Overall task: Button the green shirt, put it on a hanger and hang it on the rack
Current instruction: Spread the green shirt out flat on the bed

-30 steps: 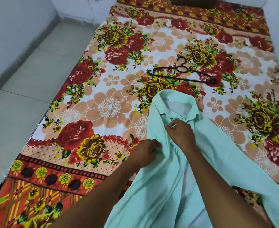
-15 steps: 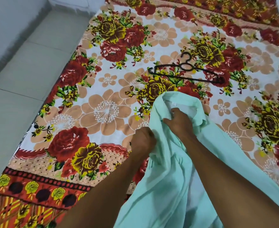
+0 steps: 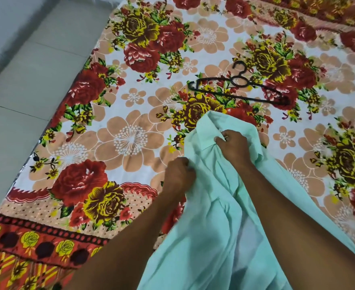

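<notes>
The pale green shirt (image 3: pixel 212 227) lies crumpled on the flowered bedsheet, collar pointing away from me, its front still parted lower down with white lining showing. My right hand (image 3: pixel 235 147) pinches the cloth at the collar. My left hand (image 3: pixel 179 174) grips the shirt's left front edge a little lower. A black plastic hanger (image 3: pixel 240 88) lies flat on the sheet just beyond the collar, touched by neither hand. No rack is in view.
The bedsheet (image 3: pixel 130 139) with red and yellow roses covers a low mattress filling most of the view. Grey floor tiles (image 3: pixel 15 101) run along its left side, with a wall at the far left.
Both hands have moved up the shirt front toward the collar. The collar opening has been drawn together and the camera has tilted closer to the bed.
</notes>
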